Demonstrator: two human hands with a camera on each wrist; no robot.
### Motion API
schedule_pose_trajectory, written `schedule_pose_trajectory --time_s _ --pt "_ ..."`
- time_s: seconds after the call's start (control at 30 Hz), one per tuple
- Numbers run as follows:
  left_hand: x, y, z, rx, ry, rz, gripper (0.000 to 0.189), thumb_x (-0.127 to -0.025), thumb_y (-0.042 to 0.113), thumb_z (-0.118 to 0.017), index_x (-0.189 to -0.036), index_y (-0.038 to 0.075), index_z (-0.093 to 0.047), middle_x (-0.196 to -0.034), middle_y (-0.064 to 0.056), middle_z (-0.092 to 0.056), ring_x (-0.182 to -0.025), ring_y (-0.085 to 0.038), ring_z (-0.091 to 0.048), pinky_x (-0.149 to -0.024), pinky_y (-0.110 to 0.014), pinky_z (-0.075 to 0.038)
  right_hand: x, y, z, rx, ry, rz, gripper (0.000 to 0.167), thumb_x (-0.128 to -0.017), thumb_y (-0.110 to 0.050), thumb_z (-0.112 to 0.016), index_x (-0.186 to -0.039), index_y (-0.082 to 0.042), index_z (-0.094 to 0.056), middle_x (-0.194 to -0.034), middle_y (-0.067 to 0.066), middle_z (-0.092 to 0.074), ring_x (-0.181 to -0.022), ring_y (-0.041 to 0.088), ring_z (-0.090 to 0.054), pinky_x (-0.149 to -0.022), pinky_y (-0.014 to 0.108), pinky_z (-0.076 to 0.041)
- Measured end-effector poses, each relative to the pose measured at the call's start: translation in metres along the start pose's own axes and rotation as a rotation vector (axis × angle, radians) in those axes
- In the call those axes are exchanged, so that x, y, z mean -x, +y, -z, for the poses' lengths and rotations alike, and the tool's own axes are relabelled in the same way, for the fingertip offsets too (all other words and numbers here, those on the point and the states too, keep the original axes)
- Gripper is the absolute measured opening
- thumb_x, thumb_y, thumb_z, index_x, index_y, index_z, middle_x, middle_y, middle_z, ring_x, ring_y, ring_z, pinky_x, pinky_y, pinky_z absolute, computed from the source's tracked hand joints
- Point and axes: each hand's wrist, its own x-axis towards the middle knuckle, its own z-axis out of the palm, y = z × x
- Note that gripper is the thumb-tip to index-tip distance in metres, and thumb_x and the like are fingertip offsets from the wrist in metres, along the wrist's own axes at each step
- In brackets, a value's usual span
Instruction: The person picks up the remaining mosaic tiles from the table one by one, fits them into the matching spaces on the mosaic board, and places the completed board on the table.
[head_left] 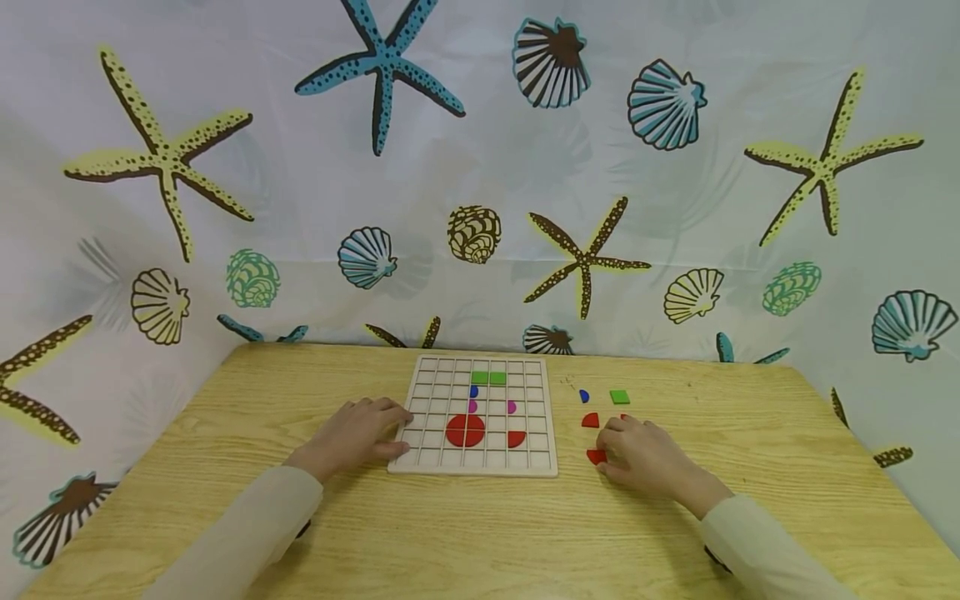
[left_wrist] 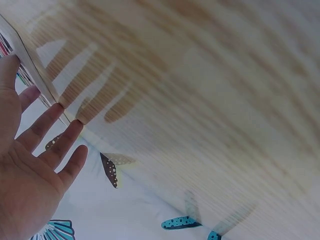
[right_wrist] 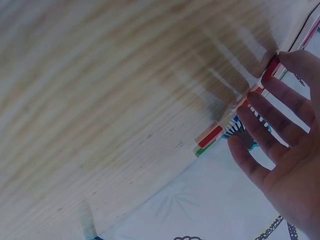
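Note:
A pale grid board (head_left: pixel 438 461) lies on the table, with colored flat pieces on its squares. Among them are two green squares (head_left: pixel 489 378), a blue half-circle (head_left: pixel 474 392), two magenta half-circles (head_left: pixel 512 407), a red circle of quarter pieces (head_left: pixel 465 431) and a single red quarter-circle (head_left: pixel 516 438). My left hand (head_left: pixel 363 429) touches the board's left edge, fingers extended, as the left wrist view also shows. To the right of the board, my right hand (head_left: pixel 645 458) pinches a red quarter-circle piece (right_wrist: pixel 271 69) between thumb and index finger, down at the table surface.
Loose pieces lie right of the board: a blue half-circle (head_left: pixel 584 397), a green square (head_left: pixel 619 397) and a red quarter-circle (head_left: pixel 591 421). Another red piece (head_left: pixel 624 417) is partly hidden behind the right hand. Patterned cloth (head_left: pixel 450 300) hangs behind the wooden table (head_left: pixel 450 533).

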Motion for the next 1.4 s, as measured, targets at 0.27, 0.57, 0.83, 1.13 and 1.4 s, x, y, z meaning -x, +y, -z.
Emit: schedule_pose_trajectory --time_s 0.27,0.57,0.83,1.13,1.4 --pt "-0.001 -0.001 0.000 -0.012 -0.006 0.001 0.044 -0.084 0.043 -0.060 -0.119 0.017 -0.060 -0.122 -0.008 -0.057 -0.105 -0.034 -0.055 -0.086 -0.054 -0.042 -0.006 -0.002 0.001 0.013 0.035 0.012 0.014 -0.079 -0.028 -0.069 -0.085 -0.017 -0.064 -0.083 -0.006 -0.057 -0.074 0.011 -0.048 -0.062 0.029 -0.042" --pt "-0.001 0.000 0.001 -0.015 -0.007 -0.001 0.044 -0.084 0.043 -0.060 -0.119 0.016 -0.060 -0.121 -0.009 -0.057 -0.105 -0.034 -0.056 -0.085 -0.054 -0.043 -0.019 -0.007 0.000 0.019 0.088 0.064 0.013 -0.078 -0.029 -0.068 -0.082 -0.017 -0.064 -0.084 -0.006 -0.059 -0.075 0.013 -0.051 -0.064 0.031 -0.043" --pt "0.000 0.003 0.005 0.006 -0.024 0.010 0.044 -0.085 0.042 -0.060 -0.120 0.015 -0.059 -0.122 -0.010 -0.056 -0.108 -0.035 -0.054 -0.088 -0.055 -0.041 -0.032 -0.018 0.003 -0.001 0.061 0.066 0.016 -0.080 -0.030 -0.068 -0.086 -0.016 -0.065 -0.088 -0.004 -0.061 -0.080 0.013 -0.052 -0.068 0.033 -0.044" --pt "0.000 0.002 0.004 0.005 -0.020 0.011 0.044 -0.085 0.043 -0.060 -0.120 0.016 -0.059 -0.122 -0.009 -0.057 -0.108 -0.034 -0.054 -0.088 -0.055 -0.041 -0.048 -0.030 0.001 -0.031 0.031 0.080 0.017 -0.081 -0.031 -0.066 -0.088 -0.016 -0.063 -0.092 -0.003 -0.060 -0.083 0.014 -0.051 -0.069 0.032 -0.041" --pt "-0.001 0.002 0.003 -0.005 -0.025 0.014 0.045 -0.085 0.044 -0.059 -0.120 0.017 -0.059 -0.123 -0.009 -0.056 -0.108 -0.034 -0.054 -0.088 -0.055 -0.041 -0.061 -0.041 -0.001 -0.026 0.035 0.092 0.019 -0.082 -0.032 -0.066 -0.091 -0.016 -0.064 -0.094 -0.003 -0.061 -0.089 0.016 -0.055 -0.075 0.035 -0.046"
